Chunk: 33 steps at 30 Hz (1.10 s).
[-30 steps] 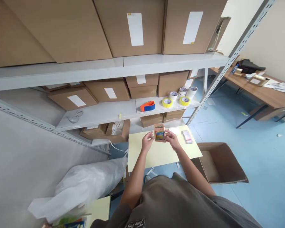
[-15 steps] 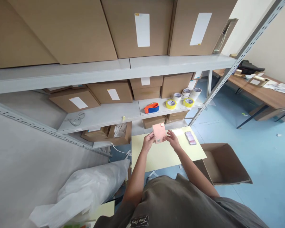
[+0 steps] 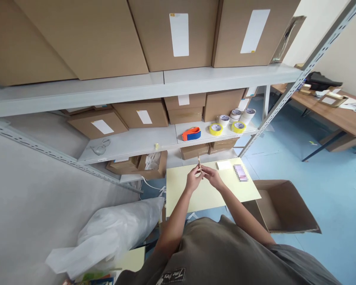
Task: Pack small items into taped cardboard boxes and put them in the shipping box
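Note:
A thin pink box point(image 3: 199, 163), seen nearly edge-on, is held upright above the pale yellow tabletop point(image 3: 180, 194). My left hand point(image 3: 194, 179) grips it from the left, its fingers closed at the lower part. From the other side my right hand point(image 3: 213, 176) has its fingers pressed to the box as well. A white flat item point(image 3: 224, 165) lies on the tabletop beyond my right hand. Right of that is a purplish item point(image 3: 240, 173), blurred out.
On the shelf point(image 3: 136, 138) ahead sit an orange and blue tape dispenser point(image 3: 191, 133), yellow tape rolls point(image 3: 216, 129), glasses point(image 3: 101, 147) and cardboard boxes point(image 3: 148, 114). An open carton point(image 3: 287, 206) stands at the right, a white plastic bag point(image 3: 118, 225) at the left.
The pink box has turned from showing its broad face to showing its narrow edge. My right hand has closed in on it. The white flat item on the tabletop is now plainer to see.

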Tool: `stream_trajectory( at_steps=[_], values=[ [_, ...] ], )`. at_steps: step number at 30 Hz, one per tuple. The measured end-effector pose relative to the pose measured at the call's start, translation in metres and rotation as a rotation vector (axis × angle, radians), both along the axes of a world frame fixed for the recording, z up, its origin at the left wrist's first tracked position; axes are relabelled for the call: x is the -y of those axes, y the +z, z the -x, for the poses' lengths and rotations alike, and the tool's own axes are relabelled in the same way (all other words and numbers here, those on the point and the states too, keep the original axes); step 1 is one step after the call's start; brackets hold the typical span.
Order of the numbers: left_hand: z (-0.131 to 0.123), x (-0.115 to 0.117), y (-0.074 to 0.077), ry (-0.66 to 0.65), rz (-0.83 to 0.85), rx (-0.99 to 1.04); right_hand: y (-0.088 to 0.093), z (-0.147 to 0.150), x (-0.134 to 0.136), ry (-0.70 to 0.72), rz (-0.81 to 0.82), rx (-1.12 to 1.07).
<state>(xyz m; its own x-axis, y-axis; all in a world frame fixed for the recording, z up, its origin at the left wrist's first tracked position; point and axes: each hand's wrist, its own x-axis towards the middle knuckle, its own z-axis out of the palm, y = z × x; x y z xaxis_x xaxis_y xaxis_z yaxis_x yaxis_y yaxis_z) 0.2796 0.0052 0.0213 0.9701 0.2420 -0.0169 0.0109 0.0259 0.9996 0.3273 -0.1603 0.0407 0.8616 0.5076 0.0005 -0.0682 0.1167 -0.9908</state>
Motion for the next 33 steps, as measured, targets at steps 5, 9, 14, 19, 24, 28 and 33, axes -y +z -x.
stream_trajectory(
  at_steps=[5, 9, 14, 19, 24, 28, 33],
  values=[
    [0.005, -0.012, 0.007, -0.047, 0.182, -0.054, -0.023, -0.008, -0.004, -0.200, 0.131, 0.061],
    [0.007, -0.036, 0.005, -0.138, 0.332, -0.115, -0.034, -0.023, 0.005, -0.264, 0.108, -0.121],
    [0.002, -0.047, -0.017, -0.005, 0.383, -0.185, -0.036, -0.031, 0.005, -0.134, -0.031, -0.295],
    [-0.004, -0.053, -0.061, 0.085, 0.399, -0.244, -0.062, -0.039, -0.007, -0.140, 0.015, -0.387],
    [-0.010, -0.052, -0.125, 0.242, 0.345, -0.419, -0.128, -0.047, -0.021, -0.145, 0.121, -0.525],
    [-0.014, -0.043, -0.175, 0.286, 0.268, -0.598, -0.188, -0.047, -0.028, -0.103, 0.207, -0.622],
    [-0.010, -0.038, -0.217, 0.269, 0.187, -0.719, -0.238, -0.039, -0.022, -0.200, 0.378, -0.628]
  ],
)
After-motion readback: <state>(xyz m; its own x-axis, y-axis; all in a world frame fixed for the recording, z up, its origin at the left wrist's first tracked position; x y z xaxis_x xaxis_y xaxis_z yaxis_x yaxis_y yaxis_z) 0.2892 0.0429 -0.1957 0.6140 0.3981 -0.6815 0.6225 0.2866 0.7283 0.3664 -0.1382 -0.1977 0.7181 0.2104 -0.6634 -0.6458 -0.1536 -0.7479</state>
